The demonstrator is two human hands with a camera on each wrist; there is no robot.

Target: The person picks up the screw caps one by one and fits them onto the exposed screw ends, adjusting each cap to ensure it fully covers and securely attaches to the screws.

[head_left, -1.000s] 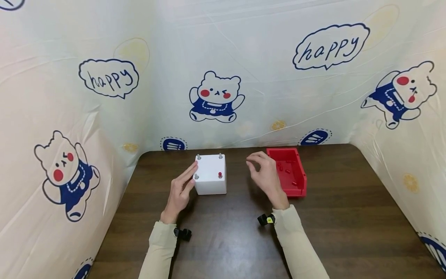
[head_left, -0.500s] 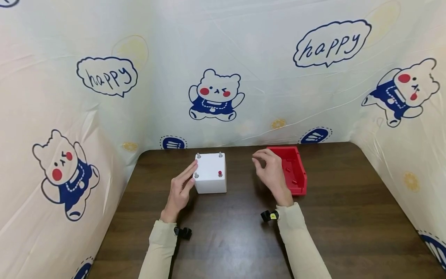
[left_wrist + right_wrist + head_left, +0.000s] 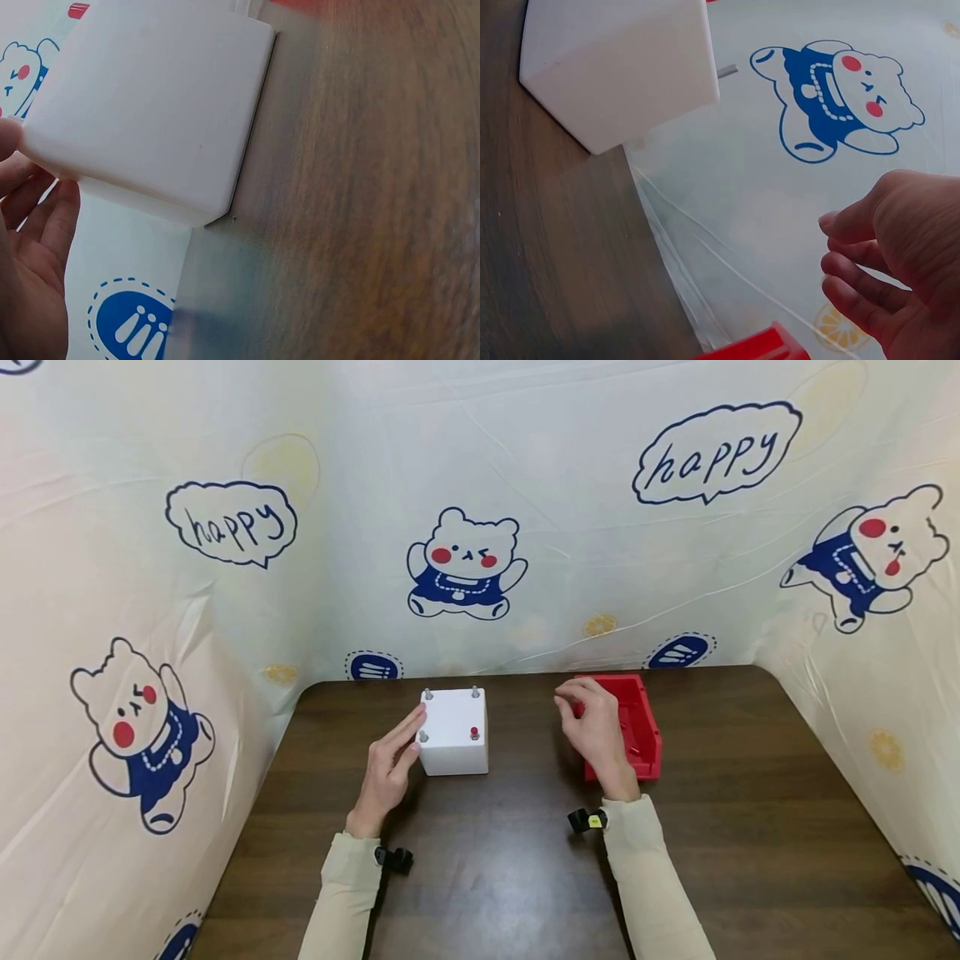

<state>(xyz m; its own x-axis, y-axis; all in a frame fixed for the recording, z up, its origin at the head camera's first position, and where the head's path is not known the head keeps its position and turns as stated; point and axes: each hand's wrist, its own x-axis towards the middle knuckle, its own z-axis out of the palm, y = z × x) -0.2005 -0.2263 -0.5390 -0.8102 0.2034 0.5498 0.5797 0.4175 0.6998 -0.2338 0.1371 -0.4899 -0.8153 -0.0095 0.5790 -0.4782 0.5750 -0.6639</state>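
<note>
A white box (image 3: pixel 453 714) stands on the table, with small metal posts (image 3: pixel 475 692) upright at its top corners. The near right post carries a small red cap (image 3: pixel 474 732). My left hand (image 3: pixel 386 777) rests against the box's left side, fingers extended and thumb near the front corner. To the right, my right hand (image 3: pixel 596 731) hovers over the left wall of a red bin (image 3: pixel 651 735). Nothing shows between its loosely bent fingers and thumb in the right wrist view. The hand hides much of the bin's inside.
The brown wooden table (image 3: pixel 487 860) carries the box and bin. A pale curtain (image 3: pixel 555 593) printed with bears closes off the back and both sides. Each wrist wears a small black camera (image 3: pixel 395 861).
My right hand has shifted right, from the gap between box and bin to over the bin's left side, covering more of it. The left hand and white box have stayed put.
</note>
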